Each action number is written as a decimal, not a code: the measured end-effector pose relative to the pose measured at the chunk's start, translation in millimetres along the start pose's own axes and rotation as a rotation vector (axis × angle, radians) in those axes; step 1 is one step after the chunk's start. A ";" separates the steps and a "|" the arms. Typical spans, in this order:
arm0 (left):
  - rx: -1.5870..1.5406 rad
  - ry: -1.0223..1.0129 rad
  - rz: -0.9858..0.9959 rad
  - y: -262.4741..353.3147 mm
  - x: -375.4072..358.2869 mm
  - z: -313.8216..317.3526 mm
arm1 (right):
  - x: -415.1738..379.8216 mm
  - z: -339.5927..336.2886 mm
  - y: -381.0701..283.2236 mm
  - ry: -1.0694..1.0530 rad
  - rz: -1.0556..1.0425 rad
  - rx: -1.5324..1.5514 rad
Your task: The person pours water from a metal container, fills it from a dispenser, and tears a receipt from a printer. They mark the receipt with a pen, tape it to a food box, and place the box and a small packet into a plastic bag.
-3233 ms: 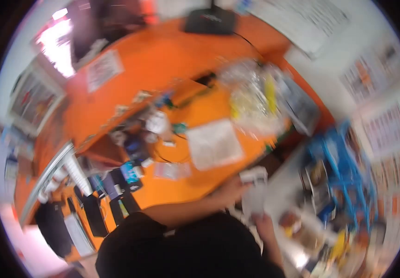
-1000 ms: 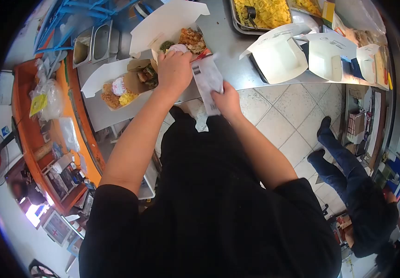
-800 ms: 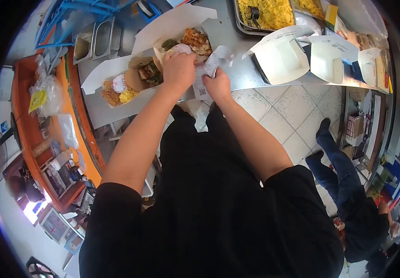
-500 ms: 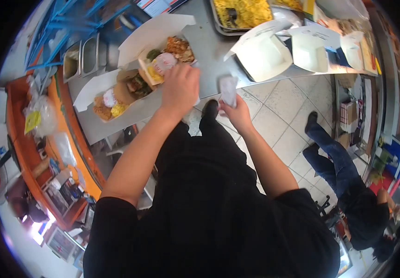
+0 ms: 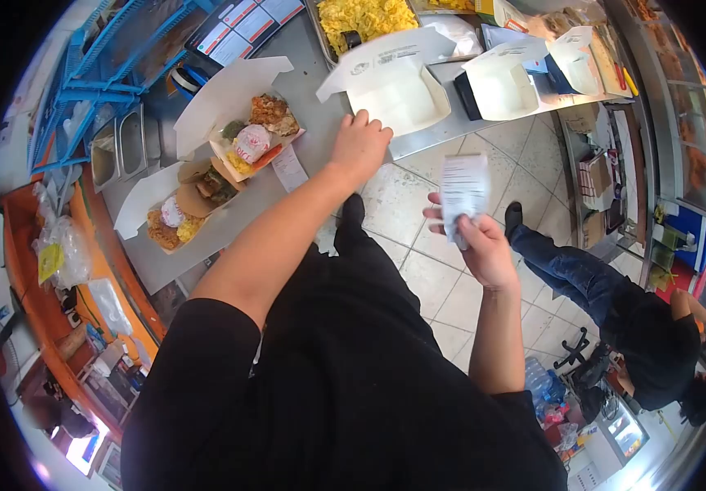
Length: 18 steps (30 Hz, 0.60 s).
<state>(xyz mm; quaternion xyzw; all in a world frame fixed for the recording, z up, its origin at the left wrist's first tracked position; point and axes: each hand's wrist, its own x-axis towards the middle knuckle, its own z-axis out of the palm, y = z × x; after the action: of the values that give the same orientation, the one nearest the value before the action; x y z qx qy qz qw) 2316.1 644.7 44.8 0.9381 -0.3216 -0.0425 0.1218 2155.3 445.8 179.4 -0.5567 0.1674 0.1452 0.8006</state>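
Note:
My right hand point(image 5: 484, 245) pinches a printed paper slip point(image 5: 465, 190) between thumb and fingers, over the floor in front of the counter. My left hand point(image 5: 361, 147) rests at the near left corner of an open white box point(image 5: 402, 96) with nothing inside; whether it grips the box is unclear. On the steel counter point(image 5: 312, 98) to the left, one open box holds fried chicken point(image 5: 273, 114), yellow rice and a round wrapped item point(image 5: 251, 143). A second filled box point(image 5: 136, 206) sits nearer the left edge. Another paper slip point(image 5: 289, 169) lies beside the first filled box.
Two more open white boxes point(image 5: 504, 90) point(image 5: 575, 64) stand to the right. A tray of yellow rice point(image 5: 361, 23) is at the back. Blue racks point(image 5: 112, 74) and metal containers point(image 5: 132, 143) are at left. A co-worker point(image 5: 639, 335) is at right.
My left hand has moved from the filled box to the white box. My right hand has moved right with its slip, whose print now shows. The view has shifted, and the counter slip is uncovered.

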 end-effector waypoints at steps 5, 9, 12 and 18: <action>-0.093 0.039 -0.009 -25.4 -4.6 -17.3 | 71.1 -1.3 69.0 -0.384 0.383 0.330; -0.122 -0.049 -0.027 -35.3 -3.2 -23.8 | 111.6 -15.6 159.6 0.119 0.644 -0.317; -0.099 0.045 0.035 -34.9 -9.6 -22.8 | 110.7 -22.6 161.1 0.178 0.645 -0.348; -0.238 0.203 0.087 -2.7 -61.9 -53.2 | 96.2 -1.9 119.4 0.123 0.409 -0.772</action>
<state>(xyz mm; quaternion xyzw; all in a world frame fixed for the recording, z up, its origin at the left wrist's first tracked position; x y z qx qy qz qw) 2277.2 695.5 95.6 0.9017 -0.3406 0.0200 0.2656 2191.8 488.8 36.8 -0.7781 0.2550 0.3189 0.4773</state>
